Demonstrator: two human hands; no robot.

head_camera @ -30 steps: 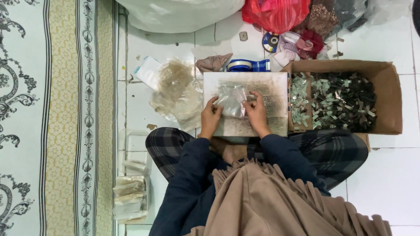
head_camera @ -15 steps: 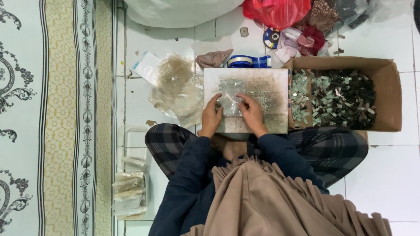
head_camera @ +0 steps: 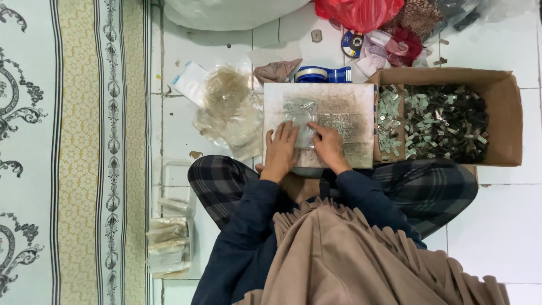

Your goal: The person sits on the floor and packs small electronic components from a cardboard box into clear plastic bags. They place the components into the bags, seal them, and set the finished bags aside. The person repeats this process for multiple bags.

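Now clear plastic bag [head_camera: 301, 116] flat on board [head_camera: 350, 107], under fingers [head_camera: 288, 134].

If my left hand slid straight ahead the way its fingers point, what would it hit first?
Likely the small clear plastic bag lying on the white board, right at the left hand's fingertips. Beyond it sits the blue tape dispenser, though depth is hard to judge.

Two bare hands, the left hand [head_camera: 280, 149] and the right hand [head_camera: 328, 148], lie on one small clear plastic bag [head_camera: 300, 117] under the fingertips. One stained white square board [head_camera: 344, 118] lies beneath the fingers. One open brown cardboard box [head_camera: 505, 121] sits right of the fingers, its small metal pieces [head_camera: 443, 121] too many to count. One blue tape dispenser [head_camera: 323, 74] lies beyond the fingertips.
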